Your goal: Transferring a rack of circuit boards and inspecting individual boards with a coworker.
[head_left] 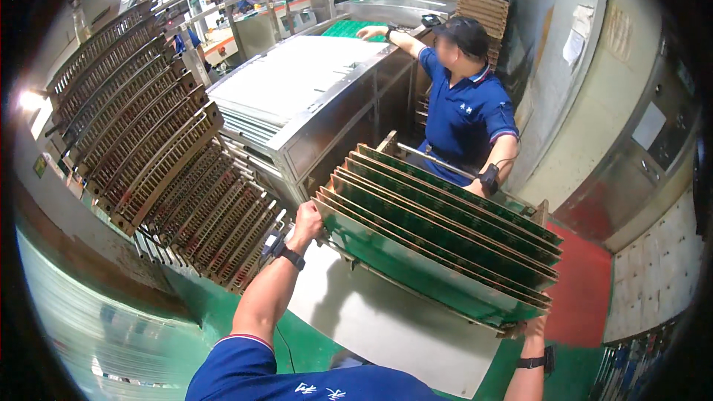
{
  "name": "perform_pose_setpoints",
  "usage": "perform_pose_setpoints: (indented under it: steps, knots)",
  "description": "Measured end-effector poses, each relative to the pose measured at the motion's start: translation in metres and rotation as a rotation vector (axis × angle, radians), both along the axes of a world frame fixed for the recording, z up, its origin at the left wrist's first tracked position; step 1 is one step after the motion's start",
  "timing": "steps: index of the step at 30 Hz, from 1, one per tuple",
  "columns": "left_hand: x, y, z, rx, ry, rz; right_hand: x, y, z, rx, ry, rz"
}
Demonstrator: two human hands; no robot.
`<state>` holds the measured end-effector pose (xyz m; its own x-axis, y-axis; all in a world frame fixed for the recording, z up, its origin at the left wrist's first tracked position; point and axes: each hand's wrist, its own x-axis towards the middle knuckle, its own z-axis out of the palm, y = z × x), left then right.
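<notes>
A slotted rack stands in front of me with several upright green panels that look like circuit boards. My left hand is closed on the rack's left end, beside the nearest panel edges. At the opposite end, my right hand grips the near right corner from below, its fingers partly hidden by the rack. Across the rack, a co-worker's hand touches its far side. The co-worker's other hand reaches over a green panel on the conveyor machine.
The metal-framed conveyor machine fills the space beyond the rack. Brown slotted racks are stacked at the left. A white sheet lies below the rack, over green floor. A wall and a metal cabinet border the right.
</notes>
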<state>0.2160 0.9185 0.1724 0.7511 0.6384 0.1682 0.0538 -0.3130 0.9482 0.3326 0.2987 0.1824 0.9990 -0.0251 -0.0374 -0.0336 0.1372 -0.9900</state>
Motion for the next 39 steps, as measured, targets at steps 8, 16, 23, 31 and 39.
perform_pose_setpoints:
  steps: [8, 16, 23, 31, 39]
  knots:
    - [0.003, -0.001, 0.004, -0.004, -0.002, -0.036, -0.003, -0.002, 0.003, -0.038, 0.026, -0.079]
    - [-0.001, 0.007, -0.005, 0.048, 0.010, -0.043, -0.014, 0.020, 0.030, -0.079, -0.071, -0.005]
    - [0.003, 0.001, 0.000, 0.084, -0.014, -0.007, -0.003, -0.004, -0.003, 0.068, 0.007, 0.000]
    - [0.004, -0.013, 0.008, 0.074, 0.043, -0.034, 0.013, -0.021, -0.028, 0.123, 0.004, -0.038]
    - [-0.004, 0.000, 0.001, 0.113, -0.040, -0.025, 0.018, -0.024, -0.050, 0.071, -0.009, -0.048]
